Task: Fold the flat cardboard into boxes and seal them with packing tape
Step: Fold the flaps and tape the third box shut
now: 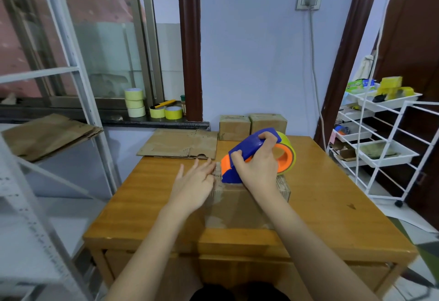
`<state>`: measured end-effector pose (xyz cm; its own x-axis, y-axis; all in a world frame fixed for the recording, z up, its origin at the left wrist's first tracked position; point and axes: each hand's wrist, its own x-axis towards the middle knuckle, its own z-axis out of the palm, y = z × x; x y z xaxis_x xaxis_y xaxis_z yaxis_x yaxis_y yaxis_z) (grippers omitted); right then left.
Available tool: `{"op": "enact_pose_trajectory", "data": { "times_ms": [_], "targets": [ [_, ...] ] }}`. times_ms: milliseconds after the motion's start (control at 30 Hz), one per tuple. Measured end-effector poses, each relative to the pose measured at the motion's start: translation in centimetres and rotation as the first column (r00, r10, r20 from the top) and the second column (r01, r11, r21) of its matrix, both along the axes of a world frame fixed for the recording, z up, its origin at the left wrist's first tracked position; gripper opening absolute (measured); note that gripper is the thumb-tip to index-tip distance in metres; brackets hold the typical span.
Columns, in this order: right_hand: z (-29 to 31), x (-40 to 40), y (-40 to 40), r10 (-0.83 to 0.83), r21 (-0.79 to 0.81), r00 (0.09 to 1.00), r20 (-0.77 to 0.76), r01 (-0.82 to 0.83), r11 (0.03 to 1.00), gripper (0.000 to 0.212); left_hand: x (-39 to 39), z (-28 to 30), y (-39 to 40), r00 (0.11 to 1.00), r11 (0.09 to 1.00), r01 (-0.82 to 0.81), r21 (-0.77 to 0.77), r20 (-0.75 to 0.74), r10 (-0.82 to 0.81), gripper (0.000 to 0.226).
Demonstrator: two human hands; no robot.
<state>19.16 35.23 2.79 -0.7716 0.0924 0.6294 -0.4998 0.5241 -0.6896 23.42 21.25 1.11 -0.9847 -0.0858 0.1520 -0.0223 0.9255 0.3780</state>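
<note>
From the head view, a cardboard box (240,208) sits in the middle of the wooden bench (147,196). The right hand (257,170) has its fingers curled round the blue and orange tape dispenser (251,155), whose front end rests on the box top. The left hand (193,185) lies flat, fingers straight, against the box's left edge. Flat cardboard (180,143) lies at the far left of the bench, beside two sealed boxes (253,126). Tape rolls (135,102) stand on the windowsill.

blue and orange tape dispenser (249,155), yellow tape roll (290,151), brown box (237,208), honey-coloured wooden table (147,196), lilac wall (256,51)
</note>
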Motion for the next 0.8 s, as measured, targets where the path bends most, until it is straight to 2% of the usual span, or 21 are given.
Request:
{"op": "enact_pose_trajectory", "data": {
  "times_ms": [67,133,167,267,300,467,667,800],
  "targets": [
    [0.0,-0.1,-0.6,0.015,-0.005,1.0,0.009,-0.015,1.0,0.05,-0.1,0.3,-0.7,1.0,0.983,-0.025,-0.181,0.006,0.027,0.048],
    [0.0,-0.2,-0.9,0.025,-0.019,1.0,0.014,-0.025,0.999,0.05,0.0,0.6,-0.7,0.999,0.964,-0.022,-0.266,-0.038,0.012,0.049],
    [0.0,-0.3,-1.0,0.028,-0.03,1.0,0.012,-0.028,0.999,0.05,0.0,0.5,-0.5,0.998,0.974,0.024,-0.223,-0.048,-0.036,0.051],
    [-0.3,-0.4,-0.7,0.038,-0.068,0.999,0.015,-0.037,0.997,0.05,0.3,-0.6,1.1,0.995,0.984,0.099,0.146,-0.039,-0.095,0.053],
    [-0.3,-0.4,-0.6,0.043,-0.078,0.999,0.021,-0.041,0.996,0.049,0.4,-0.9,1.3,0.995,0.981,0.088,0.175,-0.061,-0.078,0.053],
    [-0.2,-0.5,0.3,0.167,-0.118,0.983,0.073,-0.157,0.98,0.05,0.2,-1.7,1.1,0.983,0.997,0.01,-0.072,-0.18,-0.023,0.051],
    [0.0,-0.6,1.3,0.242,-0.159,0.966,0.092,-0.225,0.961,0.05,0.2,-1.3,1.2,0.983,0.974,-0.008,-0.228,-0.179,-0.033,0.052],
    [0.3,-0.5,1.4,0.256,-0.198,0.962,0.099,-0.233,0.952,0.049,0.5,-1.0,1.0,0.983,0.97,0.015,-0.244,-0.175,-0.059,0.052]
  ]
}}
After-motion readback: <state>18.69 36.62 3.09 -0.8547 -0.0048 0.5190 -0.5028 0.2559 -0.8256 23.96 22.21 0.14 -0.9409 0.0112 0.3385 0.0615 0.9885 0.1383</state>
